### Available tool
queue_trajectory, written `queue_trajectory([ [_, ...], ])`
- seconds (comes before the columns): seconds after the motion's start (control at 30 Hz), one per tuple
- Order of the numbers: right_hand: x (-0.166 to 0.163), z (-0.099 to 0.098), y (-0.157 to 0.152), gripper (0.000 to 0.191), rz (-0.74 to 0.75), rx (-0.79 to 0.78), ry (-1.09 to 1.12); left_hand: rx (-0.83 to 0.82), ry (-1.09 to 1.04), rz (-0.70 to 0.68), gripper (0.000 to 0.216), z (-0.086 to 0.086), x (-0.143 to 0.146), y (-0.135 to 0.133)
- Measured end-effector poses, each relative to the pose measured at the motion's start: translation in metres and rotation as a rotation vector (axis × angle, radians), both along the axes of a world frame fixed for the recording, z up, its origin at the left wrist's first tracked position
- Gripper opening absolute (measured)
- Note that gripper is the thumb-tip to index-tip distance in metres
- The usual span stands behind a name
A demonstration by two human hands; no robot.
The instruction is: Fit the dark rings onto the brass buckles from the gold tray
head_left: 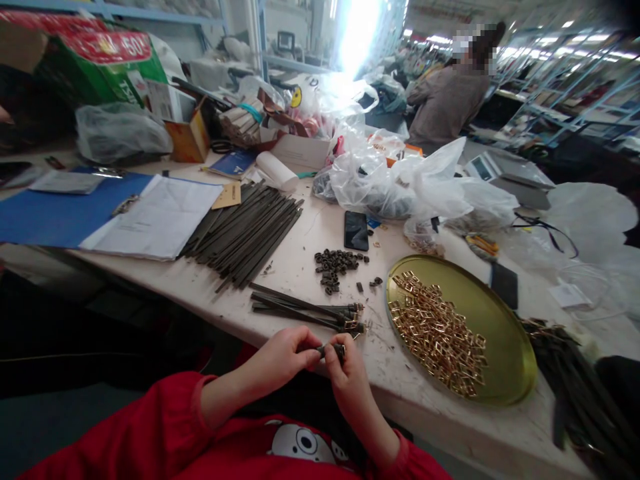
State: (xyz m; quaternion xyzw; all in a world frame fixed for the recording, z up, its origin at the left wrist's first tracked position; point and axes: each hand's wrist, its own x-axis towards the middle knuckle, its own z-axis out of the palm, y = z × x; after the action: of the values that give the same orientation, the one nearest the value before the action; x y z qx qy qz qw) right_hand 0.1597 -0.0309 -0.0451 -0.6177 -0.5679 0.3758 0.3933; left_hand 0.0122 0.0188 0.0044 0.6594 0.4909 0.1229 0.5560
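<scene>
At the table's front edge, my left hand (287, 353) pinches a dark strap (326, 351) between thumb and fingers. Against it, my right hand (347, 370) grips the other side of the short visible end; the rest of the strap is hidden. Just beyond my hands lie several dark straps (300, 305) with gold buckles (354, 325) at their right ends. A heap of small dark strap loops (335, 267) sits farther back. To the right, a round gold tray (505, 353) holds a pile of loose gold buckles (440, 333).
A large bundle of plain dark straps (250, 230) lies left of centre, beside a blue folder with papers (150, 213). Behind the loops is a phone (356, 231). Plastic bags (380, 180) crowd the back. More dark straps (575, 380) lie far right. A person (450, 100) sits beyond.
</scene>
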Motion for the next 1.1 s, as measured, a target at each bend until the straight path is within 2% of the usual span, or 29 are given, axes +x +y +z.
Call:
queue_trajectory([
  [0.17, 0.002, 0.004, -0.003, 0.008, 0.017, 0.017, 0.06, 0.051, 0.009, -0.06, 0.019, 0.002, -0.006, -0.002],
  [0.37, -0.001, 0.0, -0.005, 0.007, -0.017, 0.037, 0.058, 0.008, -0.019, -0.019, 0.015, -0.007, -0.003, -0.006],
  [0.53, 0.002, -0.003, -0.009, 0.008, 0.034, 0.053, 0.086, 0.052, -0.037, -0.021, 0.018, -0.012, 0.002, -0.01],
  [0.8, 0.005, 0.004, -0.008, 0.009, 0.088, 0.05, 0.114, 0.141, 0.02, -0.039, 0.015, -0.011, 0.006, -0.008],
  [0.97, 0.006, 0.008, -0.008, 0.008, 0.103, 0.012, 0.07, 0.16, 0.074, -0.039, 0.012, -0.011, 0.008, -0.01],
  [1.1, 0.01, 0.017, -0.004, 0.004, 0.119, -0.027, -0.054, 0.249, 0.156, -0.066, 0.008, -0.003, 0.006, -0.01],
])
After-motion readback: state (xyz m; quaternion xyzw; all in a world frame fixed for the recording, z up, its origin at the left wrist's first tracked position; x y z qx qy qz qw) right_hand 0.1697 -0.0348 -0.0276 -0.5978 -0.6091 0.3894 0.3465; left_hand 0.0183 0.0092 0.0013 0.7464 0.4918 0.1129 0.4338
